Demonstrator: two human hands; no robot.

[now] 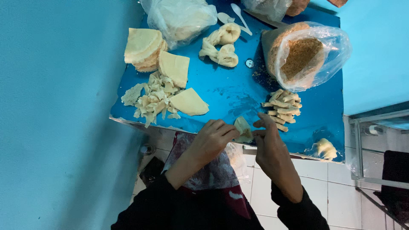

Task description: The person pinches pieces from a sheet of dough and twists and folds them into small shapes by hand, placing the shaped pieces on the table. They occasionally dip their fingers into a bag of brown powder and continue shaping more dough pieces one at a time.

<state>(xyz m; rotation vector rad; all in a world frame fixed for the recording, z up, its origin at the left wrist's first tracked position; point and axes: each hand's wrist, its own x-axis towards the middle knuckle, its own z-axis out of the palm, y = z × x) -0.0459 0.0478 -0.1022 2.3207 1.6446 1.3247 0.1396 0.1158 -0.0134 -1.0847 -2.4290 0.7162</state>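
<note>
Both hands together at the near edge of the blue table [230, 91]; left hand [211, 140] and right hand [267, 142] pinched from either side on one small pastry wrapper [243, 129], fingertips closed on its edges, a dark spot of filling seemingly in its fold; held just above the table edge, over the lap. Probably very light, soft and limp; thin enough to tear if pulled, so best gripped at the rim with fingertips only, not squeezed across the filled middle.

Just right and a little farther, a pile of finished rolls [283, 109], short and pale; beyond it an open plastic bag of brown crumb filling [303, 53]. At the near right corner, a small lump of dough [324, 148]. To the left, a heap of cut wrapper scraps [152, 100] with triangular wrapper pieces [187, 102] beside it; farther left, a stack of wrappers [142, 47]. At the far middle, twisted dough pieces [221, 44], white plastic spoons [232, 17], and a closed bag of wrappers [181, 17]. Below, white floor tiles [336, 187].
</note>
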